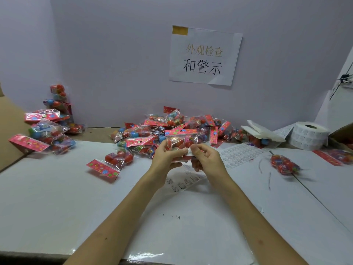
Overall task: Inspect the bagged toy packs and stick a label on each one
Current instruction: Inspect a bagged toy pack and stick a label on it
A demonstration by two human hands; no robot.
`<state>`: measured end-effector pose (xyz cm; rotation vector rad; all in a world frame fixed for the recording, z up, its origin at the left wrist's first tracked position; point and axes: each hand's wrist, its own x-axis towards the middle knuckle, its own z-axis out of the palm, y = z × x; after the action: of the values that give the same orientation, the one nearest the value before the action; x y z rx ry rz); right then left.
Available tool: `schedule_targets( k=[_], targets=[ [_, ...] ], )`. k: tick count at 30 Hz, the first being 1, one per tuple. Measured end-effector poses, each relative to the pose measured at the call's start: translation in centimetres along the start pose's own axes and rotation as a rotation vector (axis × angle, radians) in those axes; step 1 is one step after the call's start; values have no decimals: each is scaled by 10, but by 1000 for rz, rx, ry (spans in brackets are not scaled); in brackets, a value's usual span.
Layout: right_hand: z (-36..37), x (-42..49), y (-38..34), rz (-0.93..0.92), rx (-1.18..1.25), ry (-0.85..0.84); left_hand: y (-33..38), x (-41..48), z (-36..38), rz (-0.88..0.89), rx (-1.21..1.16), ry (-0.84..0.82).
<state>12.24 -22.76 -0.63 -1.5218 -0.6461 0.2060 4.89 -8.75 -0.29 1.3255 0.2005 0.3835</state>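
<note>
one toy pack (pixel 179 141), gripped by the left hand (pixel 165 158), takes a label (pixel 189 153) pinched by the right hand (pixel 207 159); pressing it flat looks next.

Two hands are in view, the left hand (pixel 166 159) and the right hand (pixel 206 159), holding one toy pack (pixel 181 140) and one white label (pixel 190 153) between them. The heap of packs (pixel 152 131) at the tabletop's far edge is too tangled to count, as is the smaller pile (pixel 47 131) at its far left corner. Three packs lie singly: a near pack (pixel 108 163) before the heap, a right pack (pixel 284 164) and an edge pack (pixel 336 157) at the right edge. There is one label roll (pixel 309 135), one label sheet (pixel 238 155), one label strip (pixel 183 180) and one paper sign (pixel 205 56).
</note>
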Motion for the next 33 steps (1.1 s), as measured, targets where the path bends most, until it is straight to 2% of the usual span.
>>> schedule_targets(
  k=[9, 12, 14, 17, 21, 24, 28, 30, 33],
  targets=[
    [-5, 3, 1, 82, 97, -87, 0, 0, 0, -123, -173, -31],
    [-8, 4, -2, 148, 17, -92, 1, 0, -3, -66, -122, 18],
    [-12, 5, -4, 174, 28, -34, 1, 0, -3, -21, -45, 21],
    [-22, 7, -8, 119, 116, 48, 3, -2, 0, -23, 34, -47],
    [-41, 7, -10, 87, 139, 56, 2, -5, 5, -30, 63, -76],
    [-55, 7, -10, 88, 107, 4, 2, -3, 4, -6, -3, -20],
    [-62, 1, -13, 167, 55, -244, 2, -2, 0, 25, 49, 43],
    [-61, 1, -12, 170, -21, -303, 1, -2, 0, 24, 113, 16],
    [-60, 2, -13, 132, -21, -255, -8, -1, 10, 23, 171, -105]
  ],
)
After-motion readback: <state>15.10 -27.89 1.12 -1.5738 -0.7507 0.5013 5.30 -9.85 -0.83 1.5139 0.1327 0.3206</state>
